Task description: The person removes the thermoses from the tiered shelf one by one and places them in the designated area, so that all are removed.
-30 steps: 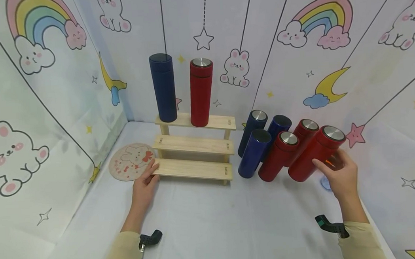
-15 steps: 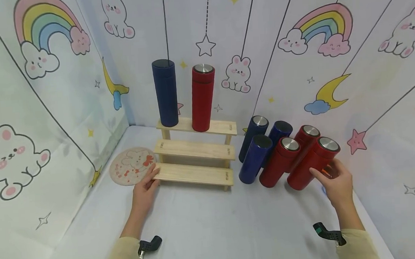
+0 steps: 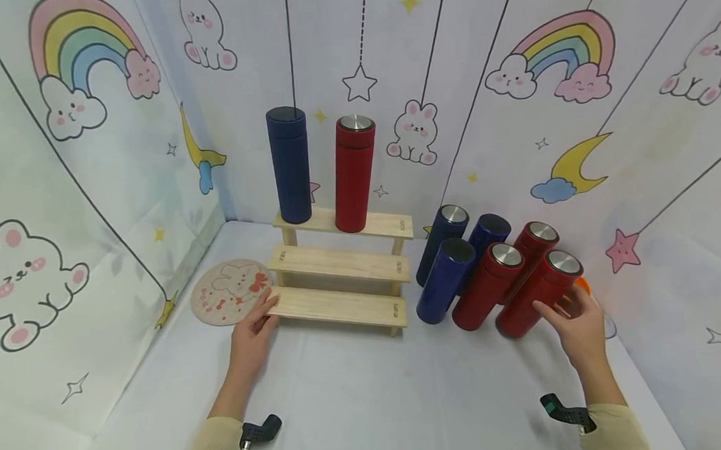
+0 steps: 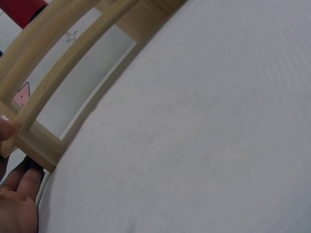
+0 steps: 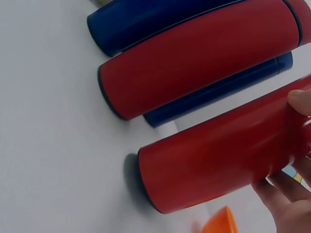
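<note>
My right hand (image 3: 576,325) grips a red thermos bottle (image 3: 523,311) at the right end of a bottle group, thumb on its near side. In the right wrist view, fingers (image 5: 279,196) curl round this bottle (image 5: 218,150); its base is close to the table, and I cannot tell whether it touches. My left hand (image 3: 252,335) pinches the left end of the three-step wooden rack's lowest shelf (image 3: 337,305). The left wrist view has fingers beside the rack's foot (image 4: 39,155). A dark blue bottle (image 3: 291,171) and a red bottle (image 3: 354,184) stand on the top shelf.
Right of the rack stand a dark blue bottle (image 3: 443,240), a front blue bottle (image 3: 447,281), another blue bottle (image 3: 491,227) and two red bottles, one in front (image 3: 485,289). A round bunny mat (image 3: 219,299) lies left. An orange object (image 5: 221,224) sits behind the held bottle.
My right hand has carried the red bottle left and down toward the other bottles. The left hand stays on the rack. The head view has shifted slightly.
</note>
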### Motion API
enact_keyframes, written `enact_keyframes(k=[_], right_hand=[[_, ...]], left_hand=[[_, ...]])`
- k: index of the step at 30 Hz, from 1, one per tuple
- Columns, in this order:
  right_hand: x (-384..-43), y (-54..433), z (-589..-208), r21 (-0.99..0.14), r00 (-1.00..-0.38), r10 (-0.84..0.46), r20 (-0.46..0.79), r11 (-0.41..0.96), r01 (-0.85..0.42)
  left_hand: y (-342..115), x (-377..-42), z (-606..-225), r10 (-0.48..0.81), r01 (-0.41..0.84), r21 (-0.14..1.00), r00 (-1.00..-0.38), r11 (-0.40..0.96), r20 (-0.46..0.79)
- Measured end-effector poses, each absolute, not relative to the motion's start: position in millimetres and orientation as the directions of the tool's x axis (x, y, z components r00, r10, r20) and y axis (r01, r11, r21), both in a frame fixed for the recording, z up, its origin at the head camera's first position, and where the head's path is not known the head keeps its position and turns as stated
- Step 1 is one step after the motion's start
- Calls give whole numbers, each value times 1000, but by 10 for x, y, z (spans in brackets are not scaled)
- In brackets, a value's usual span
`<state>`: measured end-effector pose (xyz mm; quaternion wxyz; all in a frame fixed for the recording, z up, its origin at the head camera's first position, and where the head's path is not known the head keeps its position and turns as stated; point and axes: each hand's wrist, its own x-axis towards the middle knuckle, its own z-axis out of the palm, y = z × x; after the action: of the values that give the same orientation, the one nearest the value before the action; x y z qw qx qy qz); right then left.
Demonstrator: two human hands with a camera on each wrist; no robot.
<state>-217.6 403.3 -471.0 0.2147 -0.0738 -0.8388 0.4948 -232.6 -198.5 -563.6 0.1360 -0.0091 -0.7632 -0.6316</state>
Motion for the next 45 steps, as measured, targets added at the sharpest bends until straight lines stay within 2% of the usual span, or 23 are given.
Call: enact_keyframes(k=[12,27,36,45], right_hand=[[-2143,4039,-4797,-880,-904,352,243,472,-53],[-2182,4190,-4787,-788,-947,210,243,612,-67],[-2201,4193,-4788,-805,-952,220,214,591,-45],[-2211,4193,-4725,-778,-953,200,226,625,-54]], left_hand=[[-1978,-2259,-5645,-156,165,965,-968,202,198],[-1987,-2303,-5619,-146,181,966,-967,186,210],[-2007,-2335,-5643,-134,205,961,-964,184,231],[-1992,-2332,-5657,-145,204,963,-962,176,230]])
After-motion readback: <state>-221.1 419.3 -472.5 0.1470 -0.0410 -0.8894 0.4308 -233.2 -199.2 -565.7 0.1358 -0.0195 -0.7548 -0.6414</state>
